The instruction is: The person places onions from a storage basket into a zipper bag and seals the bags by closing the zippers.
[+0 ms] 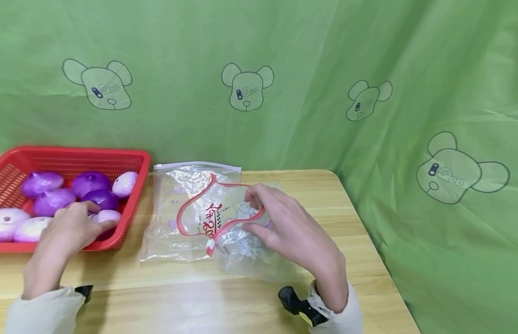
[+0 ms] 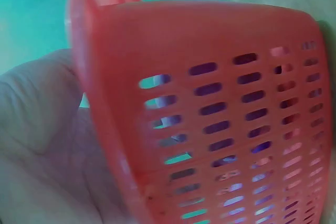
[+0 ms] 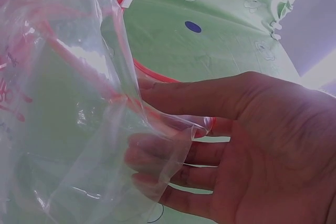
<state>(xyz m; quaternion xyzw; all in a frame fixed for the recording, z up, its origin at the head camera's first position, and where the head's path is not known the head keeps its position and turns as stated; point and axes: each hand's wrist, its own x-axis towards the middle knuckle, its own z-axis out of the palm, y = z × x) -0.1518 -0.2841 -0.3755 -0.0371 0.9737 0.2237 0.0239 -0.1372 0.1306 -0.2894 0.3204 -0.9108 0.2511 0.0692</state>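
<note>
My left hand reaches over the front rim of a red basket, with thumb and fingers around a purple-and-white onion at the near right corner. Several purple onions lie around it. In the left wrist view, the basket's slotted wall hides the fingertips. My right hand pinches the red-edged mouth of a clear zip bag, thumb on one side and fingers on the other. The bag's mouth gapes wide, its slider at the near corner. In the right wrist view, the fingers show through the plastic.
A second clear bag with a white zip lies flat on the wooden table, partly under the red-edged one. A green curtain with bear-head prints hangs along the table's back and right edges.
</note>
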